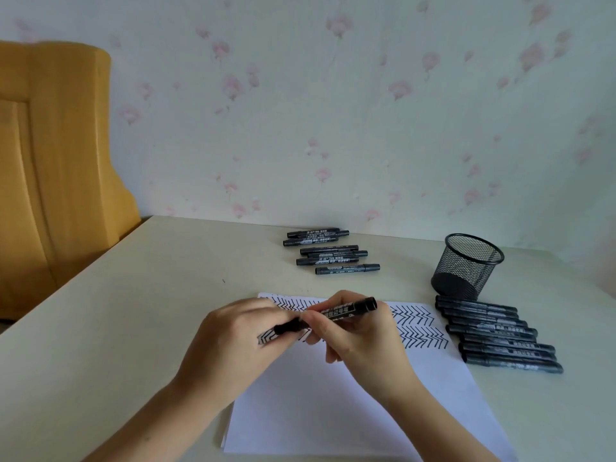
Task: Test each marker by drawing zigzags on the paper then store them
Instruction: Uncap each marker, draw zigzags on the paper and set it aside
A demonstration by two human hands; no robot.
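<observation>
A pale wall (333,128) papered with faint pink flowers stands behind a cream table (133,295). Off the table's left edge is an orange-yellow wooden panel (56,161). Soft, even light.

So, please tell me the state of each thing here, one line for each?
Held marker: off the paper, both hands on it.
Left hand: grips one end.
Right hand: grips barrel.
Paper: zigzags across top.
Mesh cup: upright, apparently empty.
Far markers: lying capped.
Right markers: lying in a row.
</observation>
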